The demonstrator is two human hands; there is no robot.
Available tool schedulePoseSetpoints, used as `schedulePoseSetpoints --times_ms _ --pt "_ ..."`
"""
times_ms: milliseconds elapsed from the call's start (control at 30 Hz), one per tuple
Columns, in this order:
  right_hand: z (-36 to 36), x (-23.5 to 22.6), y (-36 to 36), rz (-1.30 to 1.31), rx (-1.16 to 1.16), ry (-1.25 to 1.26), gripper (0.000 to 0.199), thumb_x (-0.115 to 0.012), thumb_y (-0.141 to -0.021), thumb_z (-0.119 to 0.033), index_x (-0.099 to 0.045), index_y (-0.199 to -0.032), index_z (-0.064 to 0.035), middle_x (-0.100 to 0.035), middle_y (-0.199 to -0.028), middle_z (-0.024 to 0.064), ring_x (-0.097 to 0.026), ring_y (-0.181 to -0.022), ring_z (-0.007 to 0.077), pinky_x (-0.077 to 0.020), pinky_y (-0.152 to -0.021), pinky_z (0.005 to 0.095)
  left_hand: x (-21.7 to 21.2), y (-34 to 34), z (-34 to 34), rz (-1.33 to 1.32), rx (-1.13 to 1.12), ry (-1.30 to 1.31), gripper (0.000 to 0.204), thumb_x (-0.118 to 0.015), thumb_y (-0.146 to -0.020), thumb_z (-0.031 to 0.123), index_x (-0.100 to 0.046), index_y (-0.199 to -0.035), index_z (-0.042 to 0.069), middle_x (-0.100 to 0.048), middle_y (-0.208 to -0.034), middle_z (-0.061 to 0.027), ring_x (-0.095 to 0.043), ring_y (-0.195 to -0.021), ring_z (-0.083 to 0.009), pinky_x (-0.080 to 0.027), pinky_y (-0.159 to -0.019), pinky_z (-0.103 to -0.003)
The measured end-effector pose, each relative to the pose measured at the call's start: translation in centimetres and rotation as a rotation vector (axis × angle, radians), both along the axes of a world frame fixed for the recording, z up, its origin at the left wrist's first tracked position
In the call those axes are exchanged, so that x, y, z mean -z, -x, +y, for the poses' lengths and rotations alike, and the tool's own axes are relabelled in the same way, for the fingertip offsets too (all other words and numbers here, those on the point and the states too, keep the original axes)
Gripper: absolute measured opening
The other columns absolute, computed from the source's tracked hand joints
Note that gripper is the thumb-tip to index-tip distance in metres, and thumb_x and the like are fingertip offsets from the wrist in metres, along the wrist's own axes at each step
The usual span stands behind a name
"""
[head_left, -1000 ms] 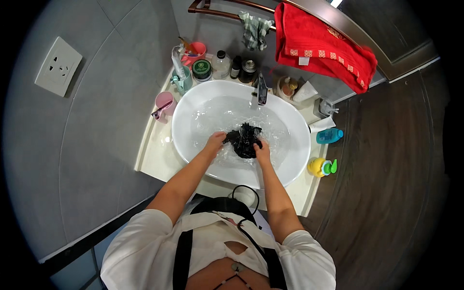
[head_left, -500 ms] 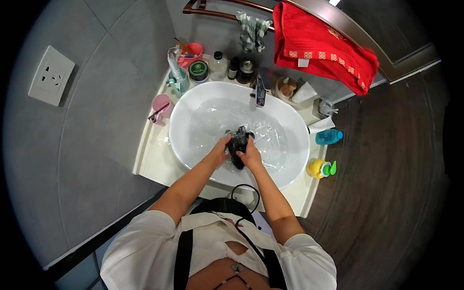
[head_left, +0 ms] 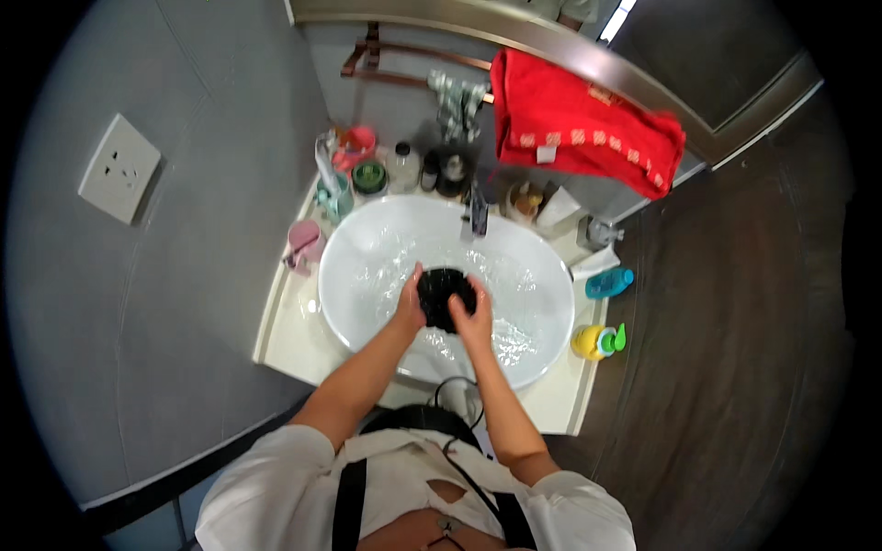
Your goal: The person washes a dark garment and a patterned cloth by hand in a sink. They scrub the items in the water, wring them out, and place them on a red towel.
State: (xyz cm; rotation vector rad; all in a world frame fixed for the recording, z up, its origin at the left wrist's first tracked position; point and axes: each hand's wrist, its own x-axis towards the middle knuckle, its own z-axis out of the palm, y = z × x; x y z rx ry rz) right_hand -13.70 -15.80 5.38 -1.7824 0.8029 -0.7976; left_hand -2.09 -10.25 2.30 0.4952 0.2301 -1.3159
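Note:
Between my two hands is a wet black cloth (head_left: 439,301), bunched into a rounded shape; its exact kind cannot be made out. My left hand (head_left: 411,299) grips its left side. On the right, my right hand (head_left: 473,317) closes around the other edge, with the thumb laid across the top. Both hands are over the white oval washbasin (head_left: 333,298), which holds clear, rippling water. Behind them stands a dark, shiny faucet (head_left: 478,211) at the basin's far rim.
Toiletry jars, bottles and cups line the far counter, including a green-lidded jar (head_left: 369,177). A pink cup (head_left: 306,241) stands left. To the right are a blue bottle (head_left: 609,283) and a yellow pump bottle (head_left: 593,342). A red towel (head_left: 583,133) hangs above.
The black cloth has gone from long and dangling in the water to a compact round bundle. My hands have come up around it. The whole view has shifted, showing more of the wall above.

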Motion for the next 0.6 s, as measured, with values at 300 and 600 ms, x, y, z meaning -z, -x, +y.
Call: schedulePoseSetpoints --times_ms 300,600 --pt "1.9 -2.6 -1.5 0.114 0.053 0.263 0.021 -0.056 -0.076 -0.025 -0.055 -0.089 -0.0093 -0.053 -0.095 0.0111 -0.054 -0.081 0.0304 -0.0447 -0.066 0.0365 -1.5 2.2 -1.1 -0.027 -0.002 -0.251 0.030 -0.038 -0.086 0.030 -0.052 -0.074 0.008 -0.055 -0.071 -0.0060 -0.055 -0.068 -0.0196 -0.046 -0.063 -0.033" --pt "-3.4 2.9 -0.1 0.405 0.143 0.073 0.023 -0.044 -0.083 -0.027 -0.056 -0.087 -0.0076 -0.058 -0.081 0.0176 -0.055 -0.075 0.0354 -0.0428 -0.065 0.0400 -1.1 3.5 -0.2 -0.376 0.156 -0.489 0.021 -0.051 -0.078 0.023 -0.054 -0.080 0.002 -0.054 -0.071 -0.0071 -0.054 -0.062 -0.0181 -0.045 -0.055 -0.032"
